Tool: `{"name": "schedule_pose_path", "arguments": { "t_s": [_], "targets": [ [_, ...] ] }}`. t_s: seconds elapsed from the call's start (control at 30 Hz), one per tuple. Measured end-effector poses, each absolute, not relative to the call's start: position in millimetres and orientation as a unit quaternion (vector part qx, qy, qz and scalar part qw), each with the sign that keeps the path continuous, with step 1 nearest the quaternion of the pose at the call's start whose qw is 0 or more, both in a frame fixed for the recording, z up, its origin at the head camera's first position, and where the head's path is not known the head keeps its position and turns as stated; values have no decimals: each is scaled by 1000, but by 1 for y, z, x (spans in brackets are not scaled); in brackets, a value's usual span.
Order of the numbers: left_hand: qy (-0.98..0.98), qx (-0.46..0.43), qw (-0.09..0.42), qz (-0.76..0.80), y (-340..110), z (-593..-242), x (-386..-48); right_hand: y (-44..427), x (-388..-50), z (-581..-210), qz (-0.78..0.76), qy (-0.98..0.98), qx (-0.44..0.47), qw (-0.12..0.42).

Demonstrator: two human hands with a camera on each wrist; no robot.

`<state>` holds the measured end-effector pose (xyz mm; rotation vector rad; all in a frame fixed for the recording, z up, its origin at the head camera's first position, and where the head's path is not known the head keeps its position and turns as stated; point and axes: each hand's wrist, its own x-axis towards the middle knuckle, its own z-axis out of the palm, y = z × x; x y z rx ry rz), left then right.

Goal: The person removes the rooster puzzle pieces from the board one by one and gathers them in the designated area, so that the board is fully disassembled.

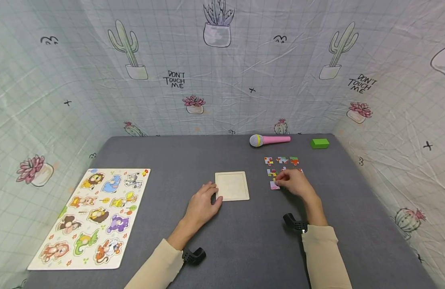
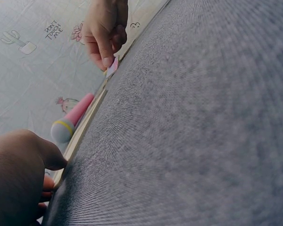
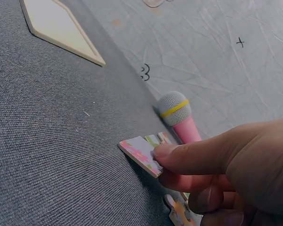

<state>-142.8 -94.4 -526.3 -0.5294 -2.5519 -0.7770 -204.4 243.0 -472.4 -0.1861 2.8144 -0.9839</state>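
Note:
A square, pale wooden puzzle tray (image 1: 232,186) with a raised rim lies in the middle of the table. My left hand (image 1: 201,204) rests at its left side, thumb and fingers touching the edge. To the right, my right hand (image 1: 295,182) pinches a puzzle piece (image 3: 139,153) with pink flowers on a lilac ground between thumb and fingers. That piece appears tilted off the cloth in the right wrist view. Several other puzzle pieces (image 1: 268,161) lie in rows beyond and under the right hand, which partly hides them.
A pink toy microphone (image 1: 276,139) lies at the back, with a green block (image 1: 319,143) to its right. On the left is a large animal puzzle board (image 1: 88,216). Printed fabric walls (image 1: 229,88) enclose the grey table.

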Motion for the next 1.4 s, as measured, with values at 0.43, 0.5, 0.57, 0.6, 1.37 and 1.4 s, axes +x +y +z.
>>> {"name": "schedule_pose_path", "arguments": {
  "t_s": [0.43,0.5,0.57,0.6,1.37,1.4],
  "targets": [
    [-918,-189,211,-278,-94,-527,-143,242,-206,-477,-279,954,-82,66],
    [-918,-189,210,-279,-94,-527,-143,242,-206,-477,-277,955,-83,64],
    [-918,-189,212,-277,-94,-527,-143,241,-206,-477,-276,956,-82,63],
    [-918,-189,212,-277,-94,-527,-143,241,-206,-477,-275,956,-83,62],
    [-917,-189,198,-289,-97,-523,-149,236,-201,-464,-292,954,-69,18],
    [-917,-191,193,-293,-98,-523,-150,235,-200,-463,-295,953,-69,13]
  ]
}}
